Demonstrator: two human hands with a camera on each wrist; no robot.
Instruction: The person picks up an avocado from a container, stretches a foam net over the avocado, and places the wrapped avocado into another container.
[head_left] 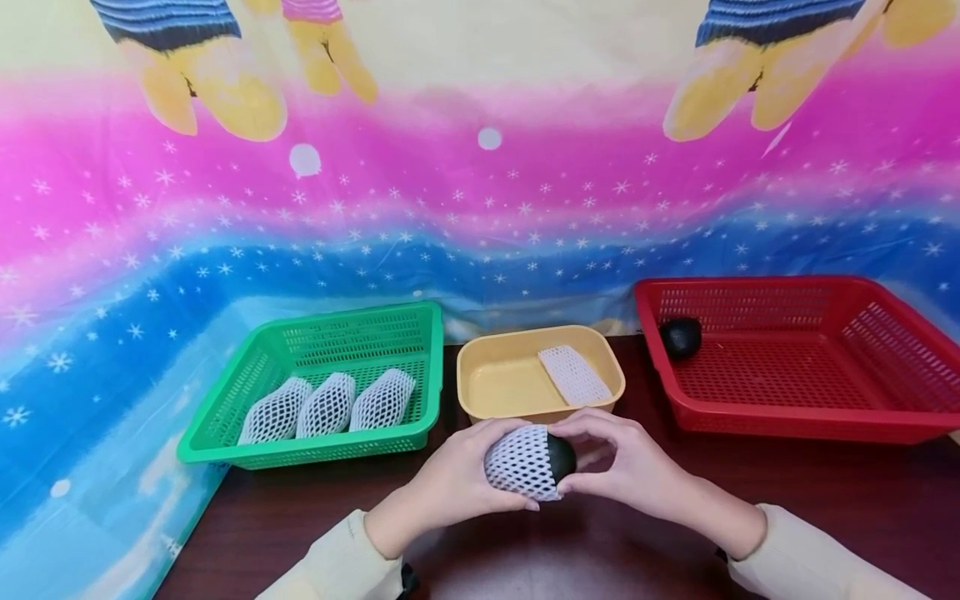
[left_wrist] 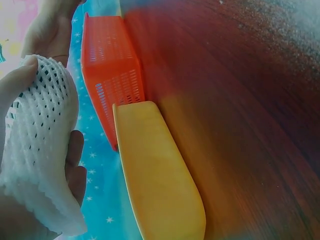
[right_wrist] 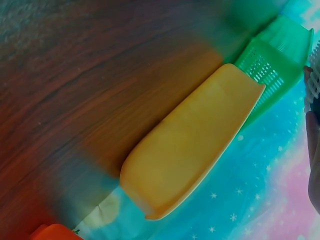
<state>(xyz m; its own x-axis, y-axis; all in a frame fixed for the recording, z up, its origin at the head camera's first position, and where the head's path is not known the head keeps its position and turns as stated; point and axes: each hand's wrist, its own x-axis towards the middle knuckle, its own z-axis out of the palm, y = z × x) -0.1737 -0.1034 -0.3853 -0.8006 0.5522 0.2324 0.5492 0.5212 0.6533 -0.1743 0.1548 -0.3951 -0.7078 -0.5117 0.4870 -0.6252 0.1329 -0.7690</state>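
Observation:
A dark avocado (head_left: pixel 562 457) sits partly inside a white foam net sleeve (head_left: pixel 521 463), its bare end facing right. My left hand (head_left: pixel 457 471) grips the sleeved part from the left, thumb below and fingers over the top. On the other side, my right hand (head_left: pixel 633 462) pinches the sleeve's open edge around the avocado with thumb and fingertips. In the left wrist view the net sleeve (left_wrist: pixel 40 125) lies in the left palm, its loose end hanging past the hand. Only a sliver of the right hand (right_wrist: pixel 314 160) shows at the right wrist view's edge.
A green basket (head_left: pixel 311 454) at left holds three net-covered fruits (head_left: pixel 326 406). Behind the hands, a yellow bin (head_left: pixel 502 379) contains a flat white net sleeve (head_left: pixel 574 375). One bare avocado (head_left: pixel 681 337) lies in the red basket (head_left: pixel 810 421) at right. A printed cloth hangs behind.

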